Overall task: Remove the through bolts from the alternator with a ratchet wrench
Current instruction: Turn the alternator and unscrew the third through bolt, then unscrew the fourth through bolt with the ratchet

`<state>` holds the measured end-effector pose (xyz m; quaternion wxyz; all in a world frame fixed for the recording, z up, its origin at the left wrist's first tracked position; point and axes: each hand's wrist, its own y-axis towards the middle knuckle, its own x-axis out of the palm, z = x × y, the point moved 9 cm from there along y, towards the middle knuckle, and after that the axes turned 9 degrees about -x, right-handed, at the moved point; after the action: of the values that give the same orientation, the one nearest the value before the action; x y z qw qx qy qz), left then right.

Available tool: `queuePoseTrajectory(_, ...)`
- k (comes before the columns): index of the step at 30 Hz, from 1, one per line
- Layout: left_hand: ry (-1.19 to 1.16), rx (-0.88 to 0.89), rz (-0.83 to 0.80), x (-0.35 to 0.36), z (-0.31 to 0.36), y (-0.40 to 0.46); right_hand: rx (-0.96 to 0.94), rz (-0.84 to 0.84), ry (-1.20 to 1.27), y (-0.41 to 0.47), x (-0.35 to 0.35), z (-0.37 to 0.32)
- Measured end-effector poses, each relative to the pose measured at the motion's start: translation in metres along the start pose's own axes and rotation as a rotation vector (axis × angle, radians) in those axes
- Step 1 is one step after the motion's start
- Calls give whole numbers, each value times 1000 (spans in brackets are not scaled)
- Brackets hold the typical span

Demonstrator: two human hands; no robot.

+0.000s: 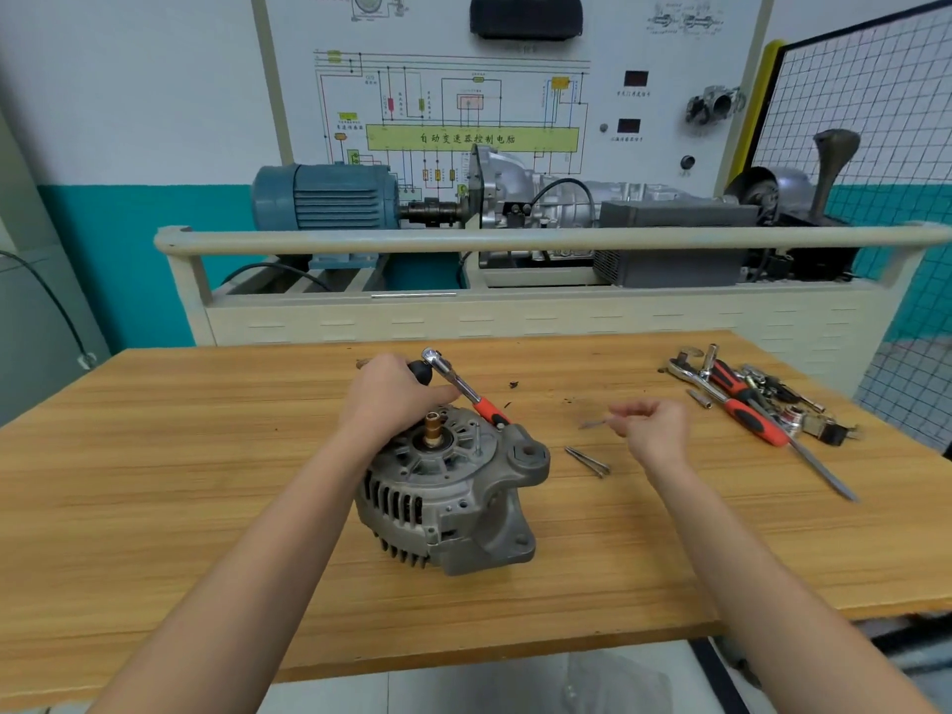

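My left hand [394,391] covers the far rim of the grey cast-metal alternator [453,487], so I cannot see what lies under the palm. The far end of the red-and-black-handled chrome ratchet wrench [466,386] meets a black knob half hidden behind my fingers. My right hand [651,430] is motion-blurred; the thin grey bolt [592,424] pinched in its fingertips is a smear. The heap of chrome and red-handled tools [757,399] overlaps too much to sort. The white wiring-diagram panel [463,95] is cut off at the top edge, and its small lettering is unreadable.
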<state>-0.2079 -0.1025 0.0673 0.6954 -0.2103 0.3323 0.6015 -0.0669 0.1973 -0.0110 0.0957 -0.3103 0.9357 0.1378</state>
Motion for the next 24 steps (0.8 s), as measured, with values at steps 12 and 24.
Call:
queuePoseTrajectory(12, -222, -21, -227, 3, -5, -9, -56, -17, -333, 5, 22, 47)
queuePoseTrajectory(24, -404, -31, -207, -7, -6, -13, -24, -140, -453, 1, 29, 35)
